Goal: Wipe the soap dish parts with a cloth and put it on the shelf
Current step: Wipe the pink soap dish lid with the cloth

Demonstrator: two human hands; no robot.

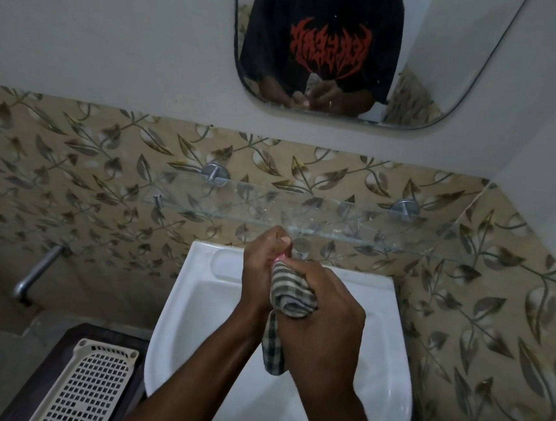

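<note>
Both hands over the sink (193, 304): left hand (260, 269) fingers clamped on a pink soap dish part (280, 257), mostly hidden; right hand (324, 316) fingers clamped on the cloth (290, 294), pressing it in to wipe. Glass shelf (304, 209) waits just above.

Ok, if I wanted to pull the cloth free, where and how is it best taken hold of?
Probably the loose tail of the cloth, hanging below the hands over the sink. The bunched upper part is wrapped in the right hand and pressed against the left hand, so little shows there. Come from below, pinching the hanging strip across its flat faces.
</note>
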